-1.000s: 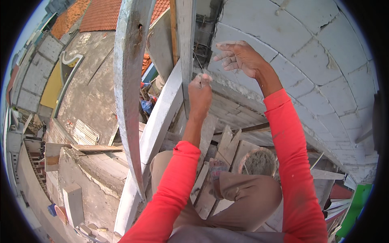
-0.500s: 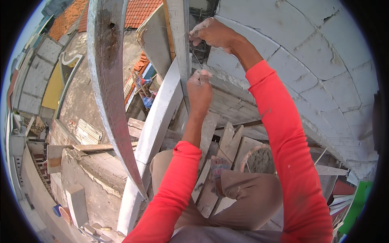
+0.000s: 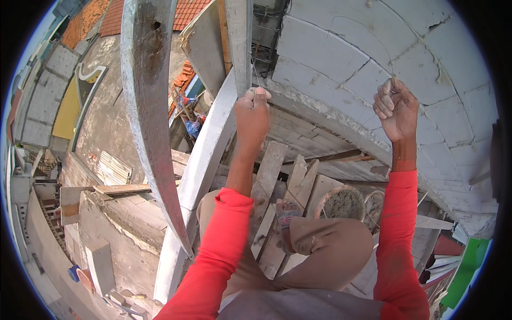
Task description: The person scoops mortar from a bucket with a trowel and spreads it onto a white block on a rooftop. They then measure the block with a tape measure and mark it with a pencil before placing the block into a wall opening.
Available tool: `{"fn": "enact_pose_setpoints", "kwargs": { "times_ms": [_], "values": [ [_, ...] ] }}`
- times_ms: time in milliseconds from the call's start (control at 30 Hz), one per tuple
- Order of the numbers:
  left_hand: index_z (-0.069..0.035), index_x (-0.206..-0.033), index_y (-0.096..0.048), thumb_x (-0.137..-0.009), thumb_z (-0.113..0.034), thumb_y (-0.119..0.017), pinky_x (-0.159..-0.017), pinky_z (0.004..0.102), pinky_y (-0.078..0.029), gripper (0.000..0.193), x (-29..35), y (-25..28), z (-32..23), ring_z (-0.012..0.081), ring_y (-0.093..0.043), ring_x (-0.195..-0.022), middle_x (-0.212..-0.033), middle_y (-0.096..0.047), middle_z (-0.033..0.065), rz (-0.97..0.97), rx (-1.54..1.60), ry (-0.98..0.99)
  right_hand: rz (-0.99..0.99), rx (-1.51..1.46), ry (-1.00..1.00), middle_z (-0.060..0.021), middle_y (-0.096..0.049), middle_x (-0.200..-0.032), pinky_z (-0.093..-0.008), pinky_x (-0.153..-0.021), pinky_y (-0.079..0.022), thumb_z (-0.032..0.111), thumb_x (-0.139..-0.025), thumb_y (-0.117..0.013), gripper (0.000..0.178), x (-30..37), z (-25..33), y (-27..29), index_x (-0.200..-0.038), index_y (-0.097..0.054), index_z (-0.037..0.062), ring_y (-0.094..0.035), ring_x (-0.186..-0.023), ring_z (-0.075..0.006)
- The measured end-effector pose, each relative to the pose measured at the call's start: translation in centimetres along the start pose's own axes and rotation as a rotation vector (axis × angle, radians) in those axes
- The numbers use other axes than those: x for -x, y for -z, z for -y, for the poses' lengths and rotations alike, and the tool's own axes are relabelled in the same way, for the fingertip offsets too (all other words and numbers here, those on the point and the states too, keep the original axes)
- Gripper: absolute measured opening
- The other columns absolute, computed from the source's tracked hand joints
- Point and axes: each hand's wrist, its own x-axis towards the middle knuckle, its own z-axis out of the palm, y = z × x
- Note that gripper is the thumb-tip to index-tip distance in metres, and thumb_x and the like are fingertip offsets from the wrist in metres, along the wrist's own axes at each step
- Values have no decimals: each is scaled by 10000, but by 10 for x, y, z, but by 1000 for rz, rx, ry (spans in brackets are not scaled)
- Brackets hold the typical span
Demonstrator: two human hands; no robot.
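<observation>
My left hand [image 3: 252, 118] is closed in a pinch beside a pale upright post [image 3: 240, 42]. From its fingertips a thin wire [image 3: 254, 69] runs up toward the dark gap with steel bars [image 3: 262, 37] between post and wall. Out to the right, in front of the grey block wall [image 3: 442, 58], my right hand [image 3: 397, 112] has its fingers curled and pinched together. Another fine length of wire [image 3: 391, 60] rises from those fingers and loops up across the wall. Whether both lengths are one wire I cannot tell.
Below are rough planks [image 3: 296, 186] with my sandalled foot [image 3: 288, 213] on them. Two buckets of mortar, one with its rim [image 3: 319, 208] near my knee, stand at the right. A long pale beam [image 3: 146, 106] curves down on the left. Beyond it the ground drops to lower rooftops [image 3: 114, 21].
My right hand has moved from the gap by the post out to the right, with wire trailing from it. My left hand has shifted slightly left and stays closed.
</observation>
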Motion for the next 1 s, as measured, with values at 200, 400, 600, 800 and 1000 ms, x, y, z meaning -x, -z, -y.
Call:
{"fn": "enact_pose_setpoints", "kwargs": {
  "times_ms": [200, 400, 600, 800, 1000],
  "values": [
    [-75, -1042, -578, -1124, -122, -533, -441, 201, -282, 105, -12, 54, -41, 28, -322, -527, -689, -405, -79, 85, 748, 195, 94, -224, 60, -110, -500, -666, -411, -605, -520, 357, -1132, -383, 544, 142, -16, 37, -893, -650, -52, -493, -596, -234],
    [67, -1310, -444, -1077, 53, -435, -456, 224, -404, 233, -68, 70, -63, 82, -418, -547, -833, -514, 16, 110, 1422, 322, 261, -566, -184, -373, -688, -1032, -587, -825, -615, 334, -1104, -406, 567, 182, -48, 24, -1166, -688, -155, -699, -1006, -511],
    [107, -1343, -462, -1080, 31, -414, -542, 238, -567, 278, -129, 71, -87, 177, -709, -791, -1024, -674, 127, -17, 1688, 563, 466, 167, -359, -373, -693, -1277, -453, -710, -677, 297, -1001, -684, 523, 88, -79, -40, -1287, -684, -141, -773, -1034, -436],
    [59, -1158, -648, -1112, -55, -442, -623, 265, -662, 240, -150, 73, -102, 272, -757, -897, -1021, -710, 131, -86, 1472, 535, 332, 543, -369, -186, -783, -1121, -352, -606, -594, 381, -982, -756, 521, -65, -95, -95, -1260, -734, -59, -755, -890, -208],
    [58, -1296, -531, -1102, -42, -462, -594, 243, -635, 228, -156, 72, -107, 267, -729, -879, -1037, -677, 151, -39, 1262, 519, 290, 554, -56, -155, -755, -1200, -405, -912, -591, 403, -1068, -608, 509, -197, -122, -148, -1339, -694, -19, -691, -1118, -238]
  ]
}}
